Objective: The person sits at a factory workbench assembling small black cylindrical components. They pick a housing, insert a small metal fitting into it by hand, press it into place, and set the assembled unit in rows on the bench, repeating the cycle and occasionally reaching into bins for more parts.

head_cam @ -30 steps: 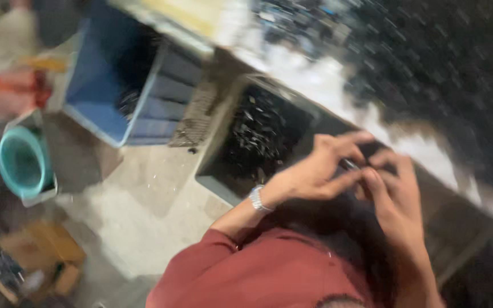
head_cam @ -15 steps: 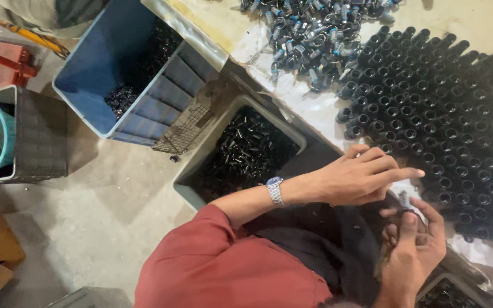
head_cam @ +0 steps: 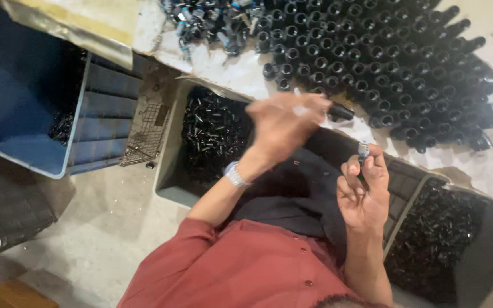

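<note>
Far left: blue plastic crate [head_cam: 29, 108] on the floor, a few dark parts in its bottom. Beside it, a wire mesh piece [head_cam: 146, 134]. Next, grey bin [head_cam: 169, 171] full of small black parts, tucked under the table [head_cam: 223, 63] edge. Left hand [head_cam: 281, 122], motion-blurred, raised over the table edge, wristwatch [head_cam: 235, 175] on the wrist; fingers curled, grip cannot be made out through the blur. Just beside its fingertips, one black cylinder [head_cam: 340, 111] lying on its side. Right hand [head_cam: 363, 188] lower, held over the lap, grip closed on a small metal-tipped part [head_cam: 363, 151], upright between thumb and fingers. Table above carries upright black cylinders [head_cam: 395, 63] in packed rows. Far right: another bin [head_cam: 440, 239] of black parts.
</note>
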